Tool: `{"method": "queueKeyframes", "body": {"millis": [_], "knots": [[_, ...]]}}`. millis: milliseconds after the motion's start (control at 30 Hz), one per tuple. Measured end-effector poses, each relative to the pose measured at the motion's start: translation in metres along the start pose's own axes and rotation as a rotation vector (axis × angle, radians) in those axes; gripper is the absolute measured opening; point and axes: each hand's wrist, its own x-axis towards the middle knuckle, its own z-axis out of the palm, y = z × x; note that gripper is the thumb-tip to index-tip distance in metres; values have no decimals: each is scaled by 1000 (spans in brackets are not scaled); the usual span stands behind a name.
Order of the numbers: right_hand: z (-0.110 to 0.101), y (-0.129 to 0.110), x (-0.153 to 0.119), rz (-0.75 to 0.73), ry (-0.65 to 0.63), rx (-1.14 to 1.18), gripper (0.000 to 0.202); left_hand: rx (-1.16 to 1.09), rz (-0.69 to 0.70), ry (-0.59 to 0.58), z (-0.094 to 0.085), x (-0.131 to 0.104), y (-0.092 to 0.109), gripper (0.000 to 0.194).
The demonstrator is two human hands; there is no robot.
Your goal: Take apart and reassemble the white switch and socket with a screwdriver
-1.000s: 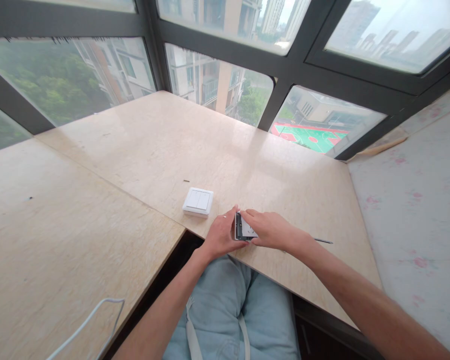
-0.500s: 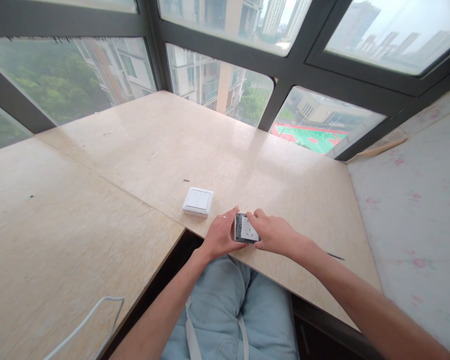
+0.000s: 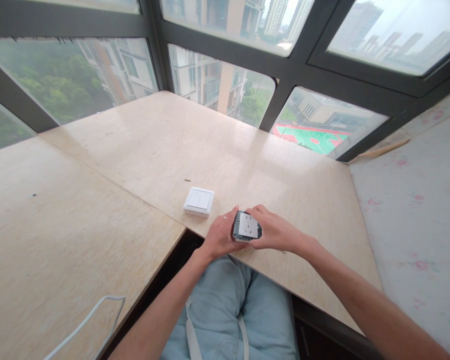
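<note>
Socket module (image 3: 248,225) pinched between both hands (image 3: 220,233) at desk (image 3: 285,185) front edge; if grip is loosened, it could be dropped over the edge.

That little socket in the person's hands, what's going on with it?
The left hand and the right hand together hold a socket unit with a white face and a dark grey surround, near the edge of a pale stone-look surface. A white two-button switch rests on that surface beside the left hand, touched by neither hand. A white cable lies farther to the left.
</note>
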Motion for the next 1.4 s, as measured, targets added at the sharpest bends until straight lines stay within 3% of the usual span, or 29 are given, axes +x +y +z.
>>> {"method": "queueKeyframes", "body": {"millis": [133, 333, 467, 600, 700, 800, 1133, 1400], "knots": [[-5, 11, -4, -28, 72, 50, 60, -27, -51, -4, -2, 1, 3, 122], [-13, 20, -9, -31, 144, 27, 61, -102, 14, -39, -8, 2, 2, 109], [-15, 15, -14, 7, 233, -61, 67, -331, -28, 84, -17, -4, 11, 89], [-14, 5, -13, 21, 289, -138, 70, -737, -288, 411, -25, -2, 38, 54], [-15, -6, -7, 35, 282, -178, 67, -1067, -503, 429, -31, 7, 56, 48], [-18, -15, 3, 44, 272, -175, 65, -1208, -557, 397, -38, 17, 60, 49], [-28, -46, 49, 47, 258, -225, 58, -1287, -690, 492, -83, 39, 34, 21], [-36, -75, 109, -2, 250, -286, 51, -1201, -744, 549, -135, 60, -5, 29]]}}
